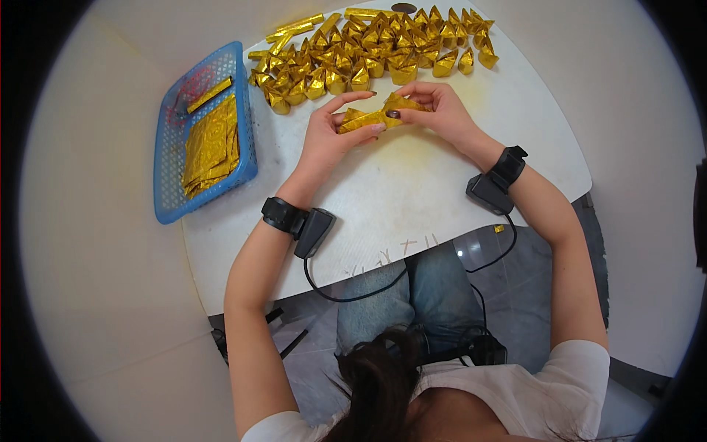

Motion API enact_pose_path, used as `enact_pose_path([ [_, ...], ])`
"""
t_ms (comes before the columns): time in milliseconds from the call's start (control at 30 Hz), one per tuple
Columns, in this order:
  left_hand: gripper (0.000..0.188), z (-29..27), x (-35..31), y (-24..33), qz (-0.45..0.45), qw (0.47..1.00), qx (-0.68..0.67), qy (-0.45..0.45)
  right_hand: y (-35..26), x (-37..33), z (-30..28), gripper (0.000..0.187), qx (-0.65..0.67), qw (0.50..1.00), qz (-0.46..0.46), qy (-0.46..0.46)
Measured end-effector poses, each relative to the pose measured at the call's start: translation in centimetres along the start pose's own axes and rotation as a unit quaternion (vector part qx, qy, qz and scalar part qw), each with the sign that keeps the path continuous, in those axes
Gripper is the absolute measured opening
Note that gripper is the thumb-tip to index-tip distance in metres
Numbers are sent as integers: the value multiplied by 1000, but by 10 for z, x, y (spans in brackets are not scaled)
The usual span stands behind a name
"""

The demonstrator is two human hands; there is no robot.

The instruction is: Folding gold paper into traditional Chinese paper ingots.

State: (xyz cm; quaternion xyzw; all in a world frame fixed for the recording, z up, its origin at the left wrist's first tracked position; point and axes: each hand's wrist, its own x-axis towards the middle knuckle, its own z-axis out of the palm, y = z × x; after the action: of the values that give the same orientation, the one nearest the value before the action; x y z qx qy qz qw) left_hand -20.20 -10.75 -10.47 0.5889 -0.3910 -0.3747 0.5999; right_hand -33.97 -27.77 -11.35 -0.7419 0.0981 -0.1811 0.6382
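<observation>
Over the middle of the white table, a partly folded gold foil paper ingot is held between my two hands. My left hand pinches its left end between the thumb and the lower fingers, with the index finger lifted above it. At the other end, my right hand grips the foil, its thumb laid across the front near the centre. The piece has pointed ends and creases. Just beyond my hands stand many finished gold foil ingots, crowded together.
A blue plastic basket at the left holds a stack of flat gold foil sheets and a rolled foil strip. Gold foil rolls lie at the back. Black wrist devices trail cables toward my lap. White walls flank the table.
</observation>
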Motion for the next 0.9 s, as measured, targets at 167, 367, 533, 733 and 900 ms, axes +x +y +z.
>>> enact_pose_path([
  [167,70,3,0,-1,54,993,-53,90,-13,-5,2,46,10,998,5,-54],
  [367,87,-1,3,-3,36,988,-90,117,-25,-10,10,47,69,988,8,-140],
  [533,85,-3,2,-5,41,990,-84,103,-18,-8,9,34,-52,974,-9,-219],
  [733,76,-2,3,-8,26,998,-37,32,-21,-10,12,29,-25,975,-3,-222],
  [900,72,-2,3,-8,29,998,-59,26,-18,-10,18,25,39,985,-25,-167],
])
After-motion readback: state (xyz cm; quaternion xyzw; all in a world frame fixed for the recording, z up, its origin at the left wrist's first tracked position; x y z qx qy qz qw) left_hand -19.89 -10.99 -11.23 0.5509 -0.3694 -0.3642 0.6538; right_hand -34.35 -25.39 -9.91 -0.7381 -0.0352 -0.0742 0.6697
